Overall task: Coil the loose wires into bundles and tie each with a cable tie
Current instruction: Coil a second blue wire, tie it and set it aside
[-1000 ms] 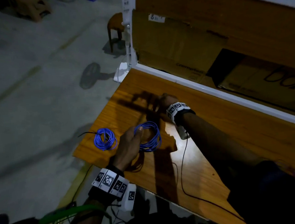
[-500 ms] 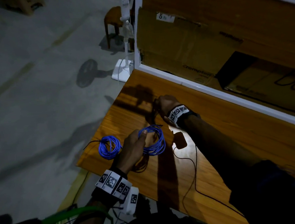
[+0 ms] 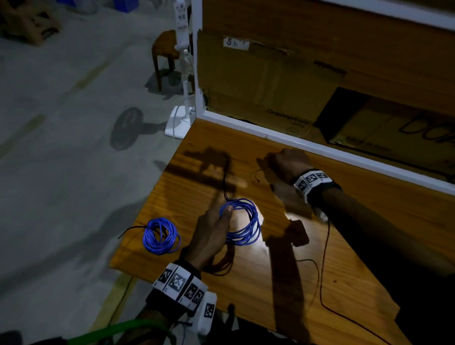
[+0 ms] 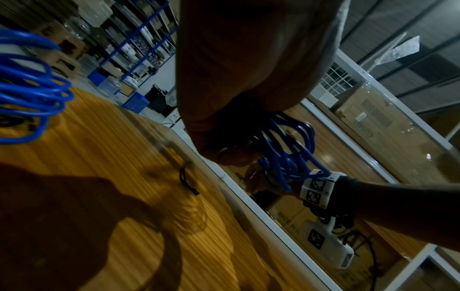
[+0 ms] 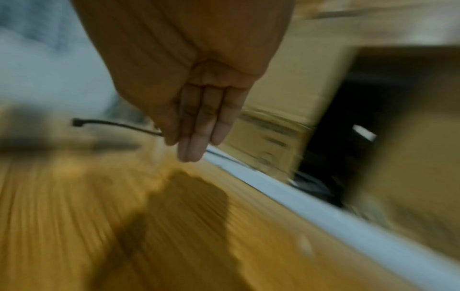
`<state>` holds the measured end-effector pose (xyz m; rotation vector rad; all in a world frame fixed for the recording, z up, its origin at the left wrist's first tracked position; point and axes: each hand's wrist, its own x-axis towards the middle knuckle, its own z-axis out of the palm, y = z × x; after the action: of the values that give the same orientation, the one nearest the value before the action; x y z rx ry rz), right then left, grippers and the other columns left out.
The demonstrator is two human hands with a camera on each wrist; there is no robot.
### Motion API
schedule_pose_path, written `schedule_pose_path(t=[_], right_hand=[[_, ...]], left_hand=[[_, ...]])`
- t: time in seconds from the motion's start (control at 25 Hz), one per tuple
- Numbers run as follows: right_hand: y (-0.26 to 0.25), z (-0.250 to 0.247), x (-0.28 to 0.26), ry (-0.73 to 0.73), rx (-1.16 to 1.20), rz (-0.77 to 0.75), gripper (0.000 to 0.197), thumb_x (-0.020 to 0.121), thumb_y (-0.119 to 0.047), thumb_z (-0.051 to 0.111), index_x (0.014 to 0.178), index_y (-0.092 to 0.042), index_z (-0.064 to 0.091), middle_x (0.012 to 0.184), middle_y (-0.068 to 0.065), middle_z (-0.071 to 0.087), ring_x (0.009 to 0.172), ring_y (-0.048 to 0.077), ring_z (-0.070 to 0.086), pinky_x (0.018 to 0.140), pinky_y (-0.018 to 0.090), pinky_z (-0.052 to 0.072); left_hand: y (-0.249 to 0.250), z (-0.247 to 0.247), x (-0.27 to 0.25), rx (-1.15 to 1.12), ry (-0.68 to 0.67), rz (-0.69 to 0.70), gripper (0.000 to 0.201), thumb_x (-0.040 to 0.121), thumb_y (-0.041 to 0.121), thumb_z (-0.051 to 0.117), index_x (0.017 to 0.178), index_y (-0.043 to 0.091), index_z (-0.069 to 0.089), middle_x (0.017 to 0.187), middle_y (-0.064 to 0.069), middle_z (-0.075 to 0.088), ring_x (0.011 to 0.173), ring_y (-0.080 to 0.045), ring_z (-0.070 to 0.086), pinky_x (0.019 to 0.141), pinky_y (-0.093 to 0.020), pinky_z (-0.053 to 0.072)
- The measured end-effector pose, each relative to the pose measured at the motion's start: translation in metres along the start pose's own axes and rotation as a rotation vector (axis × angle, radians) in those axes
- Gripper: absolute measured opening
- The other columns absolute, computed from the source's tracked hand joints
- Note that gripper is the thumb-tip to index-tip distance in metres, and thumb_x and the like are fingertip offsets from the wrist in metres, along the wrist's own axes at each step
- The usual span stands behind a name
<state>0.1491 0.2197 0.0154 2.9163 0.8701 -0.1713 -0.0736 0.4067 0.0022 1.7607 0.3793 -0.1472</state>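
My left hand [image 3: 223,218] grips a coil of blue wire [image 3: 246,223] just above the wooden table [image 3: 364,243]; the same coil [image 4: 286,153] shows below my curled fingers in the left wrist view. A second blue coil [image 3: 160,236], with a black tail sticking out of it, lies on the table's left corner. My right hand [image 3: 280,162] is near the white rail and pinches a thin black cable tie [image 5: 109,123], whose head sticks out to the left of the fingers [image 5: 199,128]. Another black cable tie [image 3: 225,183] lies on the table between the hands.
The white rail [image 3: 329,149] borders the table's far side, with cardboard boxes [image 3: 268,86] behind it. A thin dark cord [image 3: 323,274] trails from my right wrist across the table. A stool [image 3: 166,56] and a white stand [image 3: 181,38] are on the floor beyond the corner.
My right hand has shifted right along the rail and is blurred in motion, a cable tie in its fingers. The left hand still holds its blue coil.
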Motion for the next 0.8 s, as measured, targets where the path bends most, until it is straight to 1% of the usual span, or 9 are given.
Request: schedule_pose_path(t=[0.08,0.12,0.2,0.32,0.4,0.48,0.56,0.64,0.8], right_hand=[[0.021,-0.005,-0.021,0.079,0.209,0.125,0.023,0.099,-0.046,0.052,0.098,-0.027,0.064,0.081,0.007,0.067,0.073,0.03,0.063,0.063,0.028,0.042],[0.03,-0.008,-0.033,0.119,0.303,0.154,0.014,0.097,-0.035,0.058,0.1,-0.025,0.067,0.085,0.009,0.07,0.079,0.031,0.065,0.066,0.028,0.041],[0.042,-0.012,-0.057,0.215,0.438,0.17,0.014,0.094,-0.02,0.062,0.101,-0.018,0.073,0.091,0.009,0.075,0.086,0.028,0.068,0.071,0.027,0.044],[0.057,-0.022,-0.1,0.353,0.579,0.203,0.017,0.094,-0.03,0.067,0.088,-0.016,0.076,0.079,0.004,0.075,0.074,0.019,0.07,0.066,0.03,0.051],[0.069,-0.028,-0.127,0.387,0.685,0.243,0.008,0.086,-0.025,0.078,0.082,-0.021,0.072,0.075,0.0,0.075,0.071,0.013,0.07,0.07,0.033,0.058],[0.08,-0.035,-0.156,0.402,0.844,0.287,0.021,0.079,-0.008,0.082,0.081,-0.024,0.069,0.076,0.0,0.075,0.074,0.012,0.072,0.078,0.039,0.061],[0.083,-0.046,-0.19,0.396,1.089,0.29,0.03,0.077,0.002,0.081,0.086,-0.022,0.065,0.078,0.006,0.074,0.077,0.018,0.071,0.08,0.04,0.06],[0.08,-0.056,-0.229,0.362,1.24,0.271,0.028,0.079,0.001,0.08,0.091,-0.018,0.065,0.082,0.01,0.073,0.08,0.021,0.071,0.077,0.036,0.058],[0.069,-0.056,-0.301,0.24,1.12,0.361,0.007,0.088,-0.016,0.075,0.094,-0.017,0.072,0.077,-0.001,0.076,0.069,0.007,0.072,0.058,0.017,0.051]], left_hand=[[0.003,0.015,-0.001,0.01,-0.012,0.043,0.028,0.107,0.034,0.043,0.123,0.025,0.064,0.104,0.011,0.068,0.095,-0.003,0.063,0.07,-0.011,0.043],[0.005,0.023,-0.002,0.011,-0.016,0.061,0.027,0.107,0.034,0.043,0.119,0.024,0.065,0.098,0.012,0.067,0.089,-0.003,0.063,0.07,-0.013,0.044],[0.007,0.041,-0.003,0.021,-0.024,0.077,0.029,0.106,0.038,0.044,0.116,0.021,0.065,0.086,0.009,0.064,0.08,-0.012,0.062,0.071,-0.028,0.044],[0.018,0.07,-0.009,0.102,-0.086,0.086,0.03,0.106,0.039,0.042,0.113,0.019,0.063,0.08,0.002,0.062,0.076,-0.017,0.06,0.068,-0.032,0.043],[0.028,0.089,-0.016,0.133,-0.119,0.127,0.027,0.107,0.037,0.041,0.113,0.02,0.061,0.08,0.002,0.062,0.074,-0.015,0.06,0.066,-0.031,0.043],[0.038,0.109,-0.023,0.133,-0.136,0.184,0.023,0.107,0.034,0.043,0.11,0.021,0.061,0.077,0.004,0.061,0.071,-0.012,0.06,0.063,-0.028,0.043],[0.044,0.128,-0.028,0.127,-0.138,0.206,0.019,0.106,0.033,0.045,0.1,0.023,0.06,0.073,0.004,0.061,0.069,-0.012,0.06,0.065,-0.03,0.044],[0.048,0.148,-0.031,0.112,-0.148,0.21,0.019,0.106,0.033,0.046,0.092,0.028,0.058,0.07,0.004,0.061,0.066,-0.012,0.06,0.066,-0.031,0.045],[0.06,0.183,-0.042,0.111,-0.196,0.202,0.02,0.106,0.035,0.044,0.097,0.023,0.057,0.078,0.003,0.058,0.07,-0.012,0.058,0.066,-0.032,0.044]])
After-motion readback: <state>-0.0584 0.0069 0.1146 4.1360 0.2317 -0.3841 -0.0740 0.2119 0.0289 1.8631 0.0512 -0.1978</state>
